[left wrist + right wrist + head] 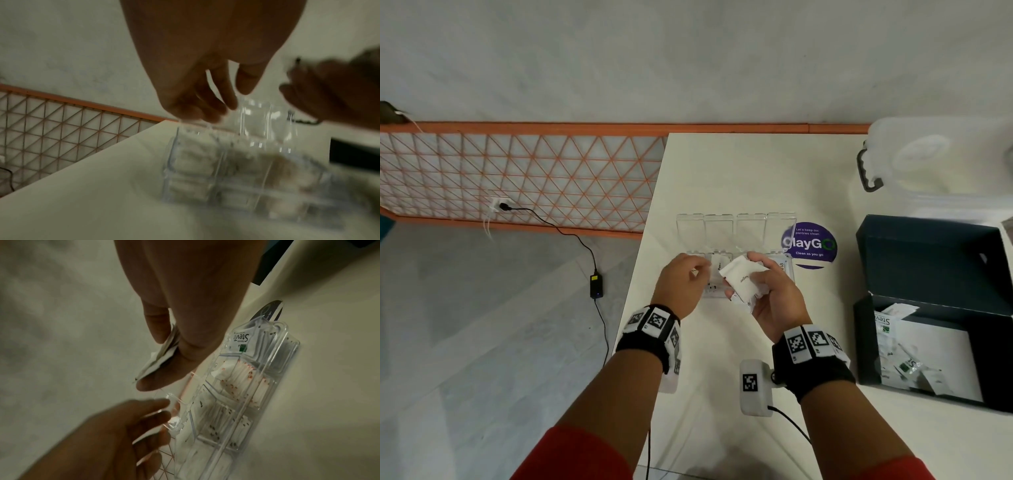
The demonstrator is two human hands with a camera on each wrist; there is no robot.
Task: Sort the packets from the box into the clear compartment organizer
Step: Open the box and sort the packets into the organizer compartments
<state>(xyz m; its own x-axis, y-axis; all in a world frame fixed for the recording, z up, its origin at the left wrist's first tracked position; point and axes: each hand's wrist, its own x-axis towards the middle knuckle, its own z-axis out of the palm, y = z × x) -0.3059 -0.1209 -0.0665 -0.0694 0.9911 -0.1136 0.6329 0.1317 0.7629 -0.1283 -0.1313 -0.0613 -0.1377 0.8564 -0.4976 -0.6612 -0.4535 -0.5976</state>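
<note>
The clear compartment organizer lies on the white table with its lids standing open; packets fill several cells, one marked Stevia. My right hand hovers over its near edge and pinches a small stack of white sugar packets between thumb and fingers. My left hand hangs just left of them above the organizer, its fingers loose and holding nothing that I can see. The dark box stands open at the right with more packets inside.
A clear lidded plastic tub stands at the back right. A round purple sticker lies just right of the organizer. The table's left edge runs close to my left hand, with floor and a power adapter below.
</note>
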